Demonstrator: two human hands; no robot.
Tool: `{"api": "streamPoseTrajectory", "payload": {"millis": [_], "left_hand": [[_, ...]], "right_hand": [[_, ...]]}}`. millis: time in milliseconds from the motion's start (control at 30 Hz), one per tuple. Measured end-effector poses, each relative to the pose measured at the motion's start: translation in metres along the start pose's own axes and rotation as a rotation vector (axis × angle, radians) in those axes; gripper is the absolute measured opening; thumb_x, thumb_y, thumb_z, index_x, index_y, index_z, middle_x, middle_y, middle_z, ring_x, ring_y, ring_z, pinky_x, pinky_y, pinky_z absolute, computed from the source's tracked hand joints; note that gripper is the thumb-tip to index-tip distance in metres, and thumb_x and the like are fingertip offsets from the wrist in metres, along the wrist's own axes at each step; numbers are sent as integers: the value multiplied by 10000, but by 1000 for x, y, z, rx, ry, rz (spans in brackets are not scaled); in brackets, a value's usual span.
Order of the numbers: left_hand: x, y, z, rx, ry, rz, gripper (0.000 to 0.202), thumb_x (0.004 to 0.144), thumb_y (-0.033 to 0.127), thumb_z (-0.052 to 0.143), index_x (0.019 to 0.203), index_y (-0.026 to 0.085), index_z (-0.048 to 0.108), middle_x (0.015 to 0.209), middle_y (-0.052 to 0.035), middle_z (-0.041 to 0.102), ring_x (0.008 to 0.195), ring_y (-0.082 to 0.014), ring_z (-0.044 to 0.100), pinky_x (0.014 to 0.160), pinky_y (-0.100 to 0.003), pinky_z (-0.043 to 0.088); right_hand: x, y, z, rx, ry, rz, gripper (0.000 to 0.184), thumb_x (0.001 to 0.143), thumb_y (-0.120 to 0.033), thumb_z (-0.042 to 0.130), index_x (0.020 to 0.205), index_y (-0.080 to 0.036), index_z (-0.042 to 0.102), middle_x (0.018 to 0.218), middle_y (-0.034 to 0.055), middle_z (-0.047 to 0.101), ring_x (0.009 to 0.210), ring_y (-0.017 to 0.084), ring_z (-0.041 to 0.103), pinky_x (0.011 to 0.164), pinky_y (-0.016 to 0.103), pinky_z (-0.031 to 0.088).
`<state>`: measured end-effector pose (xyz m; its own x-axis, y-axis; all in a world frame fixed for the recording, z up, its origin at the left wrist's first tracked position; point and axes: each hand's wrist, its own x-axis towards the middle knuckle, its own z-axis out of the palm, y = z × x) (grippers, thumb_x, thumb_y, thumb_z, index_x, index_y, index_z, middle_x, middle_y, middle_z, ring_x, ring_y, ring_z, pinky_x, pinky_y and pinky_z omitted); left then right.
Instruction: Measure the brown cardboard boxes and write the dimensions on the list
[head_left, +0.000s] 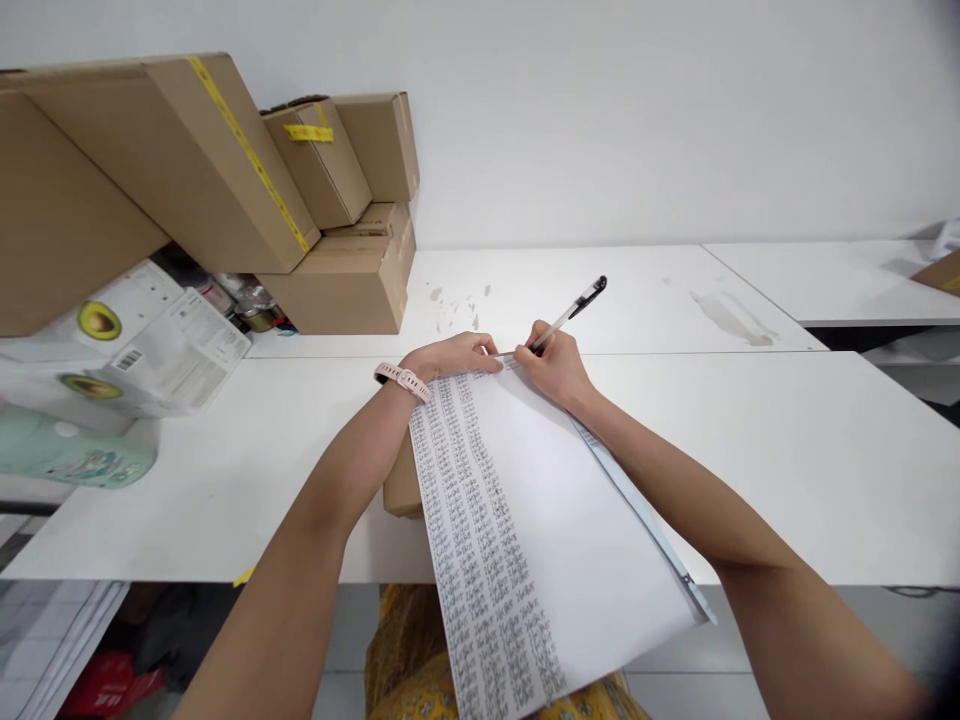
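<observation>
A black-capped clear pen (568, 314) is gripped in my right hand (553, 364), its lower end at the top of a white sheet of paper (570, 520). Dense columns of small handwriting fill the left part of the sheet, while most of its right part is blank. My left hand (459, 354) lies across the top left edge of the paper, thumb and fingers apart; a pale pink watch band circles that wrist. Beneath the sheet, a light blue edge (645, 510) shows along the right side. Something brown, like cardboard (403, 483), sticks out under the left side.
Cardboard boxes (330, 285) are stacked at the back left against the wall. White cartons with avocado pictures (180, 345) and a mint-green bottle (75, 450) stand at the left. The white table (750, 440) has stains near its back. The paper's lower end overhangs the front edge.
</observation>
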<state>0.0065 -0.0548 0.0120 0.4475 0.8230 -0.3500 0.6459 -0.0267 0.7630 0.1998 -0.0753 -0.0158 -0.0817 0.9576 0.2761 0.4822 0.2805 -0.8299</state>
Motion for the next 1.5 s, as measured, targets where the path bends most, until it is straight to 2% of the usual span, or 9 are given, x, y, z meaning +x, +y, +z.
{"api": "streamPoseTrajectory", "payload": {"millis": [200,567,1033,1100,1167,1233,1300,1400,1500], "left_hand": [[2,-2,0,-16,-10,5,350,731,455,688,988,232,609,940,-46,638,864,-236,614,698,-335,445],[-1,0,0,-19,-11,0,323,734,434,698,957,221,602,851,-34,619,780,-215,591,660,-336,428],[-1,0,-1,-30,-15,-3,325,738,439,699,963,222,608,868,-34,627,791,-213,602,667,-327,428],[1,-2,-1,-42,-19,-1,332,737,444,701,967,224,609,882,-35,632,797,-215,610,667,-326,435],[1,-4,-1,-52,-24,-1,335,735,446,704,968,224,611,902,-38,641,799,-216,621,666,-327,446],[1,-5,-1,-55,-25,3,332,739,450,704,966,224,615,923,-44,653,813,-219,631,671,-327,455],[1,-5,-1,-55,-26,11,323,740,448,704,957,224,620,932,-50,666,833,-223,640,679,-326,460],[1,-4,0,-55,-28,16,315,735,441,706,949,224,623,911,-47,673,818,-221,644,667,-323,459],[2,-4,1,-56,-24,12,318,739,450,695,954,228,619,869,-34,662,776,-212,636,641,-319,449]], "right_hand": [[1,0,-1,7,18,-4,153,710,-230,564,639,-231,428,555,-45,472,543,124,419,542,275,305],[0,-1,0,27,16,8,157,698,-213,565,632,-230,423,543,-52,443,536,118,393,536,277,291],[2,3,2,51,25,-7,174,696,-205,578,626,-229,420,531,-62,435,524,110,380,531,278,278],[1,2,1,80,93,-17,198,702,-198,592,622,-232,414,528,-65,423,519,110,380,526,276,290],[-2,2,-4,166,242,-39,226,746,-229,619,637,-235,421,547,-64,432,529,110,401,530,271,327],[-7,4,-13,275,381,-59,240,810,-315,650,691,-235,458,590,-58,471,548,111,438,538,265,373],[-13,6,-24,368,418,-41,257,837,-410,675,763,-235,503,625,-52,518,554,112,475,527,257,407],[-18,7,-36,453,264,31,292,796,-448,733,825,-227,546,677,-35,593,581,119,552,538,260,472],[-16,2,-35,445,42,56,301,769,-435,751,817,-221,544,677,-27,617,599,132,591,579,284,509]]}}
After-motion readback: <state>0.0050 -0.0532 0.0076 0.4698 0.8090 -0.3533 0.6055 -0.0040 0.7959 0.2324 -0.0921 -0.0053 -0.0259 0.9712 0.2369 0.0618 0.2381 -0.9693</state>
